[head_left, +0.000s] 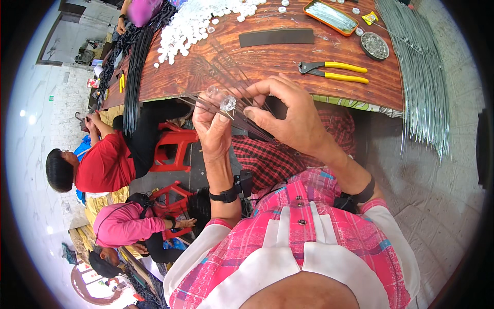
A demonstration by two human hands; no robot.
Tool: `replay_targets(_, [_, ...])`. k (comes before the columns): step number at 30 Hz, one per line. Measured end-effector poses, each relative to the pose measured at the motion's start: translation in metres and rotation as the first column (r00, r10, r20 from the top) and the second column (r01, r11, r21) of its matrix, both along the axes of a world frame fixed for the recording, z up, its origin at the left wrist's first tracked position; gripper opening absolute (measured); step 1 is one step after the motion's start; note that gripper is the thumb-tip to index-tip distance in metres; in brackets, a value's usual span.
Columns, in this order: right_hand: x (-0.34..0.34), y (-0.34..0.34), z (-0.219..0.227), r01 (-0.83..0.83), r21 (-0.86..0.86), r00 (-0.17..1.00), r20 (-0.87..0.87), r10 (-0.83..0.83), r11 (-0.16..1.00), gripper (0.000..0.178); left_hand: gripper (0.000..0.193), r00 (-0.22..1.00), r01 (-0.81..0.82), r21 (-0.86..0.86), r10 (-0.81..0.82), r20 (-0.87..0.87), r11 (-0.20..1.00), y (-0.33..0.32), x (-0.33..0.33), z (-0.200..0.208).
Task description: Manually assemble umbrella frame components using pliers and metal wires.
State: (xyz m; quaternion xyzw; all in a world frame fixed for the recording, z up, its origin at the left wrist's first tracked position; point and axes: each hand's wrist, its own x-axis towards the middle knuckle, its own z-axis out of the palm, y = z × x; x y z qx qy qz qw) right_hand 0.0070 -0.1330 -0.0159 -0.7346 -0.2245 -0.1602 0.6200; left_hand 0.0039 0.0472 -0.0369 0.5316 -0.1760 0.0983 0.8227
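Just off the table's near edge, my left hand (212, 126) is closed, pinching a small clear faceted plastic piece (227, 103). A clear round piece (212, 92) sits by its fingertips. A loose bundle of thin dark rods (237, 78) runs slantwise between my hands, partly blurred. Over from the right comes my right hand (293, 110), its index finger and thumb curled about the rods close to the clear piece. What exactly those fingertips grip is partly hidden.
On the wooden table (272, 64) lie yellow-handled end cutters (339, 71), a dark flat strip (276, 37), white round caps (193, 26), an orange-rimmed tray (329, 30) and a bowl of small clear pieces (374, 46). Silvery wires (422, 82) overhang the right edge. Two people sit at left near red stools (175, 147).
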Motion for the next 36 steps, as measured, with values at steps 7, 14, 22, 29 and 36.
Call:
replay_targets(7, [0.009,-0.001,-0.007,-0.071,0.006,0.996,0.053,0.071,0.997,0.013,0.040,0.999,-0.017,-0.001,0.017,-0.031,1.000,-0.004,-0.002,0.003])
replay_targets(14, [0.013,-0.001,-0.005,-0.129,-0.024,0.986,0.107,0.131,0.991,0.011,0.041,0.999,0.043,0.010,-0.043,0.002,0.999,0.003,0.000,-0.002])
replay_targets(22, [0.008,0.002,-0.005,-0.073,-0.028,0.993,0.094,0.075,0.997,0.012,0.045,0.997,0.062,0.017,-0.063,0.054,0.998,0.002,0.004,-0.001])
replay_targets(29, [0.011,-0.002,-0.004,-0.049,-0.079,0.988,0.142,0.060,0.996,0.011,0.043,0.996,0.080,0.022,-0.081,0.025,0.997,0.004,0.004,-0.001])
replay_targets(36, [0.008,0.000,-0.006,-0.011,-0.095,0.992,0.124,0.023,0.995,0.013,0.038,0.995,0.069,0.104,-0.075,0.059,0.992,0.002,0.006,0.001])
